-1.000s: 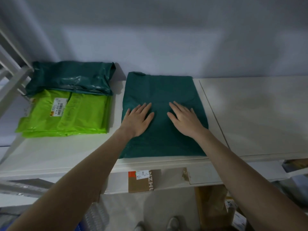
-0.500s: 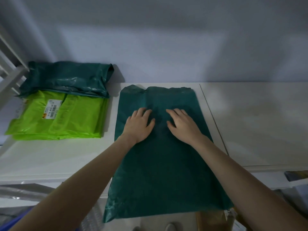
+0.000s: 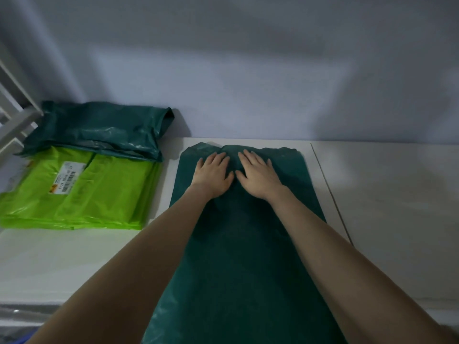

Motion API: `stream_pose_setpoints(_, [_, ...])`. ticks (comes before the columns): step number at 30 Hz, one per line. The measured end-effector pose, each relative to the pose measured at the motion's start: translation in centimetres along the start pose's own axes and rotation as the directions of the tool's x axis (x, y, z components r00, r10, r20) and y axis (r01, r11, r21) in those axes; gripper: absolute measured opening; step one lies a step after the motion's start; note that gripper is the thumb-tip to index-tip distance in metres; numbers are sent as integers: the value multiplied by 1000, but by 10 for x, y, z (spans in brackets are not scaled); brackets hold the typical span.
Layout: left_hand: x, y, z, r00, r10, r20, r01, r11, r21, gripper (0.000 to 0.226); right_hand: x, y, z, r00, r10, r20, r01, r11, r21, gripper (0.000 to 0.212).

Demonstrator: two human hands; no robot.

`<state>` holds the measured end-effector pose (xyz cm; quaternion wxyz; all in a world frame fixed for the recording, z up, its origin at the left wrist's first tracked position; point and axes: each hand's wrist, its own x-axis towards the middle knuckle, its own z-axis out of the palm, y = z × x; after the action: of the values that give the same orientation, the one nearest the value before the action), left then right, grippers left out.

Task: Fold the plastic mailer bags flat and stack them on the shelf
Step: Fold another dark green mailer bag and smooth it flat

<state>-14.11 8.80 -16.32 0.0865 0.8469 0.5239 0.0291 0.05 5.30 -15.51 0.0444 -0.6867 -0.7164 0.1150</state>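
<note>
Dark green mailer bag (image 3: 238, 244) lying unfolded on the white shelf (image 3: 385, 207), its near end hanging over the front edge. Left hand (image 3: 212, 176) and right hand (image 3: 258, 177) press flat, fingers straight, side by side near its far end. Thin, limp, slippery film; best taken by the edges. Left of the hands: folded green bags (image 3: 82, 192).

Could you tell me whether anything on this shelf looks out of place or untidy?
Mostly the dark green mailer atop the lime green stack: puffy and crumpled, not flat. The mailer under both hands overhangs the shelf edge, still unfolded.
</note>
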Motion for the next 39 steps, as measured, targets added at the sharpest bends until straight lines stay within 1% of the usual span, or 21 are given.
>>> stream_pose_setpoints(2, [1, -1, 7, 1000, 0, 25, 1, 999, -46, 52, 4, 0, 10, 1000, -4, 7, 4, 1000, 7, 54])
stream_pose_setpoints(4, [-2, -2, 15, 1000, -17, 24, 19, 997, -79, 51, 3, 1, 22, 1000, -2, -31, 2, 1000, -7, 52])
stream_pose_setpoints(8, [-1, -4, 17, 999, -38, 17, 38, 998, -50, 52, 4, 4, 27, 998, 2, -63, -3, 1000, -20, 51])
stream_pose_setpoints(10, [0, -6, 17, 997, -73, -5, 73, 996, -59, 56, 4, 6, 27, 996, -4, -85, 2, 1000, -29, 51])
stream_pose_setpoints(12, [0, -12, 17, 994, -109, -20, 107, 992, -63, 66, 5, 6, 26, 995, -7, -96, 6, 1000, -15, 51])
stream_pose_setpoints(14, [1, -19, 16, 994, -112, -7, 112, 993, -39, 74, 5, 12, 25, 996, -5, -89, 5, 1000, -6, 54])
stream_pose_setpoints(16, [1, -24, 16, 993, -119, 6, 120, 992, -34, 75, 3, 30, 21, 995, 48, -85, -48, 999, 4, 58])
stream_pose_setpoints(18, [2, -29, 15, 982, -188, -10, 187, 980, -66, 73, -4, 56, 15, 987, 123, -103, -125, 992, -8, 58])
stream_pose_setpoints(20, [3, -35, 14, 968, -251, -24, 248, 965, -79, 71, -13, 77, 11, 979, 164, -121, -171, 984, -51, 58])
stream_pose_setpoints(23, [4, -39, 14, 967, -254, -29, 252, 966, -48, 71, -17, 85, 11, 976, 173, -136, -183, 981, -64, 59])
stream_pose_setpoints(25, [4, -39, 14, 966, -256, -45, 253, 966, -58, 71, -16, 84, 12, 974, 168, -150, -180, 981, -67, 59])
stream_pose_setpoints(29, [4, -38, 16, 962, -248, -113, 237, 966, -104, 75, -16, 85, 14, 972, 167, -167, -180, 981, -69, 62])
stream_pose_setpoints(31, [3, -39, 15, 961, -239, -138, 215, 962, -169, 74, -17, 85, 13, 963, 197, -185, -211, 976, -59, 64])
stream_pose_setpoints(33, [1, -39, 13, 958, -209, -198, 153, 952, -265, 70, -19, 81, 11, 944, 209, -254, -239, 966, -94, 63])
stream_pose_setpoints(36, [-5, -41, 7, 947, -150, -283, 31, 923, -383, 65, -27, 72, 6, 914, 162, -373, -240, 956, -171, 55])
stream_pose_setpoints(37, [-9, -42, 4, 946, -132, -295, 5, 919, -393, 69, -30, 71, 4, 902, 175, -394, -256, 952, -165, 52])
stream_pose_setpoints(39, [-17, -45, -2, 948, -82, -306, -42, 925, -378, 80, -39, 70, 2, 890, 261, -375, -319, 942, -101, 48])
